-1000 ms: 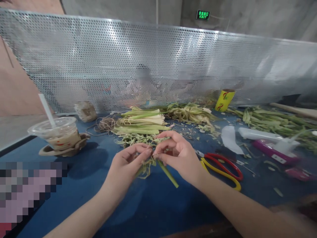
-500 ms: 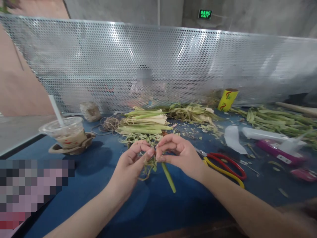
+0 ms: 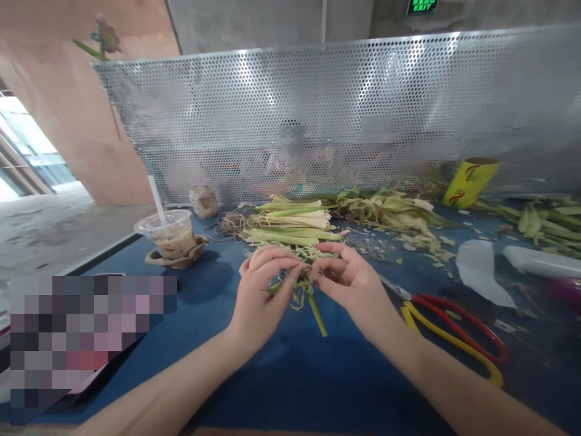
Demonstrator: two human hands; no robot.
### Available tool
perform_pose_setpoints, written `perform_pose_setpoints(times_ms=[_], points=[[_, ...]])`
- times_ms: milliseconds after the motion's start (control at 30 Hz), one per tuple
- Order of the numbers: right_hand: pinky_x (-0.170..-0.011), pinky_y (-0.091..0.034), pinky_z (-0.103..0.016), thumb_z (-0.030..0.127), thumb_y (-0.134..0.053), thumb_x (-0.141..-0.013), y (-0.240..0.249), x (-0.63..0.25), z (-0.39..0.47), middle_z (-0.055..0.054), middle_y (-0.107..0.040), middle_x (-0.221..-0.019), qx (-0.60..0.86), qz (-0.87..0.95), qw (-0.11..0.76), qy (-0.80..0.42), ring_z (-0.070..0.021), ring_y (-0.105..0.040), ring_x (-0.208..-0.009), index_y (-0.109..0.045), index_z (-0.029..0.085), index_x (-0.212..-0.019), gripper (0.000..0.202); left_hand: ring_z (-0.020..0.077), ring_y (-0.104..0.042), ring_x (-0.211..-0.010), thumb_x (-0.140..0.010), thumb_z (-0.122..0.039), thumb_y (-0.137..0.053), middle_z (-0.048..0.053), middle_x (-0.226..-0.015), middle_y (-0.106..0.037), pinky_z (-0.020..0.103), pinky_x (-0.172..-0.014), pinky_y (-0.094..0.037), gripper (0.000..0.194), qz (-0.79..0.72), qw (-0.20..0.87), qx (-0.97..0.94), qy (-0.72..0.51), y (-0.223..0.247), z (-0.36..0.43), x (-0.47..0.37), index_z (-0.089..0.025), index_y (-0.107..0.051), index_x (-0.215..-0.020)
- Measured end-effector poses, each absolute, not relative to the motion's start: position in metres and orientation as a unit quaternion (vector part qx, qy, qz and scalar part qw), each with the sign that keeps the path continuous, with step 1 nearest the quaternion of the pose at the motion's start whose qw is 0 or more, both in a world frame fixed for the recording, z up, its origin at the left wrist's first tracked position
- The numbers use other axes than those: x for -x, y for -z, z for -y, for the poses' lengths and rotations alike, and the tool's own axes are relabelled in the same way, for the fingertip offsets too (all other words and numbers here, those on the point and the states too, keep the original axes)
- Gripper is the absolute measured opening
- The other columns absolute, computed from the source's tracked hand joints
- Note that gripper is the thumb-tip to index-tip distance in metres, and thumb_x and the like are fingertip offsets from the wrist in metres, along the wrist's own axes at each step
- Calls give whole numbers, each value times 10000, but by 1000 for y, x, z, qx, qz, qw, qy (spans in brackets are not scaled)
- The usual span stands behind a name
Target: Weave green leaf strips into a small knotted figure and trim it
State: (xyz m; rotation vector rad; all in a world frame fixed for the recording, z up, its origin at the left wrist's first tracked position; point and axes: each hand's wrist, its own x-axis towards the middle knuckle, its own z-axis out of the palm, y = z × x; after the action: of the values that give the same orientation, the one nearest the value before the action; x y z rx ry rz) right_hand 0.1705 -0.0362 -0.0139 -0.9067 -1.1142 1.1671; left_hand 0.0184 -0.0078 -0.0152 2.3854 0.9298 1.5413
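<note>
Over the blue table, my left hand (image 3: 263,290) pinches a small green plant piece with curly shredded strands. My right hand (image 3: 351,284) is closed at the same piece from the other side, thumb against forefinger. A short green plant stem (image 3: 318,315) hangs down between the hands and belongs to this piece. Fingers partly hide where the strands meet. Just beyond my fingertips lies a pile of thin green shreds (image 3: 281,249). Behind it rests a bundle of cut green and white stalks (image 3: 290,221). Scissors (image 3: 458,333) with one red and one yellow handle lie right of my right hand.
A lidded drink cup (image 3: 170,236) with a straw stands at left, near a twine tangle (image 3: 233,224). Dry leaves (image 3: 385,212), a yellow tube (image 3: 471,183) and white paper (image 3: 483,272) lie rightward. A perforated metal screen (image 3: 227,121) closes the back; people show through it.
The camera view has turned left, so things appear further right. Both hands keep hold of the plant piece; my left hand has turned more over it, and the stem hangs a little shorter in view.
</note>
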Motion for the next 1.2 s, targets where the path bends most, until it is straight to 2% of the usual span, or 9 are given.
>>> perform_pose_setpoints(times_ms=[167,333,433,600,700,867,1033,1200], points=[[-678,-445,-266,205,-735,-605,16,-170,35,49,-651,-689,359,459,611,-537,-103,-577,-652,-463,204,-1022,498,174,-573,-841,-757,-139,-632,33,-793,-665,354,-798,-459,84,-254,80,-784,-560,16,6,-19,-210,-669,-781],[-669,-445,-240,200,-745,-610,12,-174,37,64,-649,-671,338,465,594,-563,-83,-578,-642,-468,202,-1044,516,144,-590,-786,-690,-101,-693,0,-728,-656,307,-784,-488,123,-209,151,-750,-609,14,7,-19,-215,-674,-732],[-635,-442,-225,173,-755,-606,7,-180,37,70,-648,-676,349,510,551,-561,-78,-578,-625,-445,208,-1084,571,155,-603,-813,-693,-109,-700,10,-753,-679,333,-818,-486,126,-167,167,-785,-572,9,5,-14,-221,-696,-751],[-677,-481,-227,99,-713,-644,2,-191,36,60,-649,-707,284,547,469,-633,-85,-629,-679,-426,204,-1132,576,214,-612,-920,-725,-148,-683,31,-877,-724,415,-858,-462,198,-81,155,-864,-472,-2,3,-4,-282,-717,-867],[-685,-494,-230,57,-687,-653,-2,-196,38,56,-649,-714,272,568,412,-658,-85,-640,-678,-429,198,-1150,578,230,-616,-956,-756,-241,-658,35,-938,-722,434,-873,-466,132,-101,224,-871,-425,-5,7,-3,-326,-726,-830],[-703,-509,-258,84,-701,-657,-5,-199,41,14,-671,-818,286,585,341,-678,-125,-663,-753,-403,210,-1223,652,241,-649,-873,-742,-417,-639,50,-842,-734,483,-894,-457,134,-160,335,-845,-384,-3,16,-7,-334,-735,-700],[-629,-476,-182,27,-692,-635,-4,-197,41,50,-634,-739,253,572,318,-713,-72,-626,-658,-404,180,-1239,686,212,-654,-764,-782,-398,-601,28,-726,-734,436,-827,-488,154,-140,328,-869,-343,-5,18,-6,-379,-728,-696],[-669,-473,-213,5,-677,-634,-5,-196,41,62,-626,-691,263,585,303,-705,-82,-620,-671,-389,179,-1255,706,178,-598,-641,-744,-359,-657,15,-606,-699,394,-772,-478,108,-127,314,-871,-356,-8,17,-6,-400,-725,-670]])
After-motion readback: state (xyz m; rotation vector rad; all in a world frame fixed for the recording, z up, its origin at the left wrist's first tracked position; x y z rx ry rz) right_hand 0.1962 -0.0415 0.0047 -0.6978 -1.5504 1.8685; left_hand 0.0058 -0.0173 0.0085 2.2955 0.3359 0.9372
